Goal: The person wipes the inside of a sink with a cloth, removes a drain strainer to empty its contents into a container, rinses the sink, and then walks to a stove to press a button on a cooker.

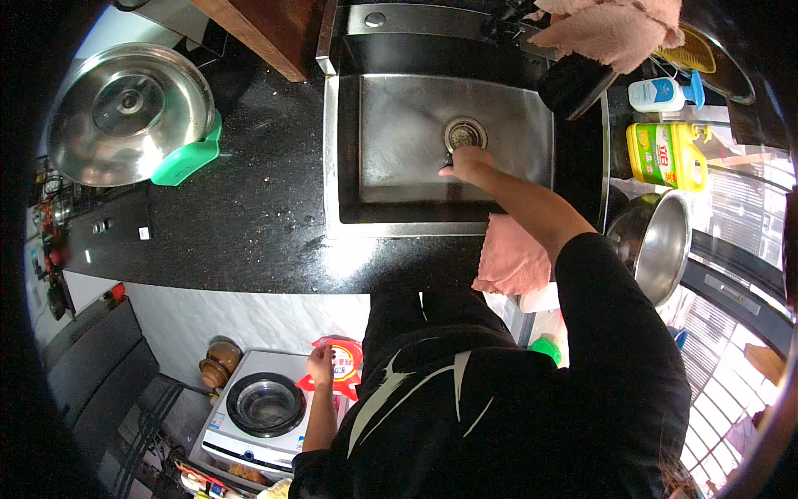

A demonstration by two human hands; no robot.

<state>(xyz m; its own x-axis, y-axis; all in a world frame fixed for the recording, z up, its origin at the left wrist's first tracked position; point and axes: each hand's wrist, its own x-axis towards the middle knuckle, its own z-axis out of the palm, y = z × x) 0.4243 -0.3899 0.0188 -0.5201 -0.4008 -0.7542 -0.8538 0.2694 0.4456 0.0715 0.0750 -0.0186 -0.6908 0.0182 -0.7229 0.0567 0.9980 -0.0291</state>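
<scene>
A stainless steel sink (405,125) is set in the black speckled counter. My right hand (471,165) reaches into it, beside the round drain (466,130); some fingers are hidden, and whether it holds anything is unclear. Low on the left, my left hand (321,365) overlaps a red plastic packet (346,365) bearing writing, above a white front-loading washing machine (243,368). The left fingers look curled, but a grip on the packet cannot be made out. A pink cloth (514,256) lies over the counter's front edge, just under my right forearm.
On the left of the counter are a large metal lid (131,115) and a green plastic item (187,162). Right of the sink stand a pump bottle (654,95), a yellow detergent jug (667,156) and a steel bowl (662,246). More pink cloth (614,31) hangs over the faucet area.
</scene>
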